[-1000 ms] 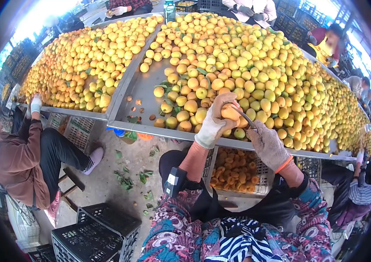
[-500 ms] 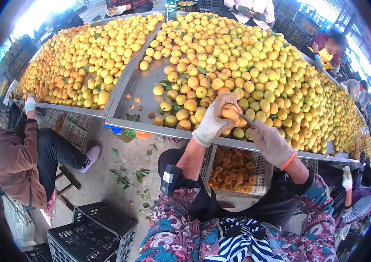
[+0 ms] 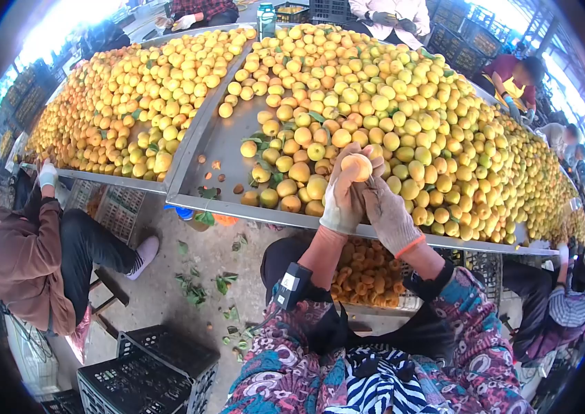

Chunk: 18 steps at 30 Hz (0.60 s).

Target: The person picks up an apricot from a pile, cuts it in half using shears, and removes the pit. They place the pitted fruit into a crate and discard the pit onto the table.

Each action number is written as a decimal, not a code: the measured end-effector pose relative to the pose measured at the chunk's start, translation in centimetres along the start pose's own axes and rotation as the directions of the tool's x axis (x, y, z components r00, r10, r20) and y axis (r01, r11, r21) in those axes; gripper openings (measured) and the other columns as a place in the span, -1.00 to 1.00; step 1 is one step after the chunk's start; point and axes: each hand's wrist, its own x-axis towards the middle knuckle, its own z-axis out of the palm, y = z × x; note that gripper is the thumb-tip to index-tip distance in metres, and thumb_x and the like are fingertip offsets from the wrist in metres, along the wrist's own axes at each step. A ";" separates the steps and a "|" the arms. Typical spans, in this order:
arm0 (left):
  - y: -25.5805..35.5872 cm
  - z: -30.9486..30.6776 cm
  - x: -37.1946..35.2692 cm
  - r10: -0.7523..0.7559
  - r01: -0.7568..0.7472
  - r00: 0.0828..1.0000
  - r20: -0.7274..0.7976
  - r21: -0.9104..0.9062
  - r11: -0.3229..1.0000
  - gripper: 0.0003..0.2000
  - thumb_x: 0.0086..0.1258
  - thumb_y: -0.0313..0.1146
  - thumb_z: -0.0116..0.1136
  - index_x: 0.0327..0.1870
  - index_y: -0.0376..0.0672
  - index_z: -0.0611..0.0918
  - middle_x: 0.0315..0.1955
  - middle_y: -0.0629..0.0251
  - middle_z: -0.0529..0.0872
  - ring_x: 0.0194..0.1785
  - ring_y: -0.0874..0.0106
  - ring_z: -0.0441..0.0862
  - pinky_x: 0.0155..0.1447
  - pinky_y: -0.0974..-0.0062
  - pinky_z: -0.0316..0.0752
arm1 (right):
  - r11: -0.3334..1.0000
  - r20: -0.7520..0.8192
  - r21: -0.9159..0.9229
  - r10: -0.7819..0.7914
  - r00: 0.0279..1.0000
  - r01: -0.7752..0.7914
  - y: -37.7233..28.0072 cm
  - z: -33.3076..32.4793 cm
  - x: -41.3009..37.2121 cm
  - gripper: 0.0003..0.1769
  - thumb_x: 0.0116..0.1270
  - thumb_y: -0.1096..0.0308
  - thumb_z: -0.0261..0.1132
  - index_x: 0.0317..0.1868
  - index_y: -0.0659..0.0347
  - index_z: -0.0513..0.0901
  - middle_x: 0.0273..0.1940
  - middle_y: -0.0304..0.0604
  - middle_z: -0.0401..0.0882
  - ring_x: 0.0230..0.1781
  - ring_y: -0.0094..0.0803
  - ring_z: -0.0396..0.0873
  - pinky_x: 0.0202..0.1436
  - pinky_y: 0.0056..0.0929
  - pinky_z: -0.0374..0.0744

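Observation:
My left hand [image 3: 343,196], in a pale work glove, is closed around an orange-yellow apricot [image 3: 356,167] just above the table's near edge. My right hand [image 3: 387,215], gloved with an orange band at the wrist, is pressed against the left one below the fruit. Its fingers are curled round a small knife, whose blade is mostly hidden between the hands. Loose apricots [image 3: 413,172] are heaped on the metal table [image 3: 220,155] right behind both hands. Below the edge, a crate of halved apricots [image 3: 368,276] sits between my knees.
A metal divider [image 3: 199,131] splits the table, with more apricots to its left. Black crates [image 3: 140,376] stand on the floor at lower left, near fallen leaves [image 3: 192,286]. A person in brown [image 3: 27,255] sits at left; several others sit around the table.
My hands have come together around the apricot, the right moving left and the fruit rising slightly. The knife, plainly visible before against the fruit's side, is now mostly covered.

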 end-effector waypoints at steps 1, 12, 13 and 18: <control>-0.1 0.0 0.2 -0.002 0.003 0.999 -0.039 0.035 0.999 -0.50 0.28 -0.11 0.14 0.14 -0.23 0.40 0.03 0.16 0.53 0.08 0.25 0.54 0.14 0.30 0.48 | 1.000 0.011 0.003 0.008 1.000 -0.008 0.2 0.1 0.5 -0.67 0.40 0.31 0.11 0.09 0.30 0.42 -0.31 0.28 0.58 -0.23 0.18 0.57 -0.30 -0.05 0.55; -0.6 -2.3 1.4 -0.155 0.212 0.973 -0.174 0.385 0.898 -0.63 0.34 0.05 0.10 -0.05 -0.03 0.49 -0.31 0.44 0.53 -0.33 0.62 0.47 -0.31 0.68 0.33 | 0.941 0.123 -0.335 -0.010 0.992 0.051 0.1 -3.2 2.5 -0.68 0.40 0.17 0.09 -0.05 0.26 0.42 -0.47 0.20 0.59 -0.37 0.14 0.60 -0.36 0.02 0.53; -0.6 -2.5 1.6 -0.145 0.219 0.970 -0.197 0.438 0.872 -0.65 0.33 0.02 0.13 -0.06 -0.03 0.50 -0.32 0.45 0.53 -0.37 0.64 0.44 -0.35 0.69 0.30 | 0.916 0.141 -0.391 -0.040 0.989 0.093 0.1 -3.3 2.3 -0.70 0.39 0.17 0.09 -0.06 0.25 0.42 -0.48 0.19 0.58 -0.38 0.13 0.60 -0.37 0.02 0.53; -0.5 -2.6 1.3 -0.002 0.100 0.986 -0.168 0.577 0.810 -0.70 0.30 -0.12 0.21 -0.12 -0.12 0.49 -0.36 0.45 0.52 -0.42 0.69 0.38 -0.40 0.70 0.28 | 0.908 0.158 -0.409 -0.031 0.987 0.094 0.5 -1.7 1.7 -0.76 0.38 0.23 0.11 -0.11 0.23 0.40 -0.47 0.17 0.58 -0.42 0.12 0.60 -0.40 -0.02 0.54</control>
